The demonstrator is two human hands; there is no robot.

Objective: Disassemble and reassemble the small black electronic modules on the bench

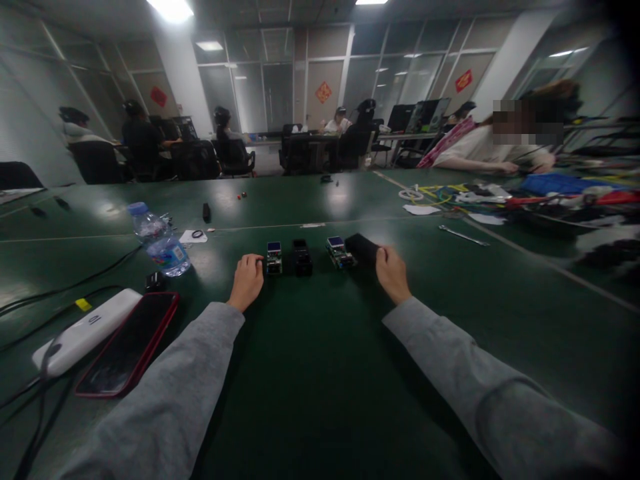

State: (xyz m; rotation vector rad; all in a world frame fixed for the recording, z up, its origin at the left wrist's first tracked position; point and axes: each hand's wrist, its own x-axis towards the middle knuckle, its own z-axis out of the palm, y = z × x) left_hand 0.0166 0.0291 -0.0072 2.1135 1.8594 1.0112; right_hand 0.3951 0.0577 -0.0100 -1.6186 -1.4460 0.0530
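1. Right hand (394, 272): grip clamped on a black object (364, 247), just beside the right circuit board (341, 253).
2. Left hand (247, 279): beside the left circuit board (274, 259); grip apart or together, cannot tell.
3. Black device (301, 257): on the green tabletop (310, 373), between both boards.

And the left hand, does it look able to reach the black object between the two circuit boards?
Probably yes, though not straight across: the left circuit board lies between the left hand and the black object. Around its near side the way looks free.
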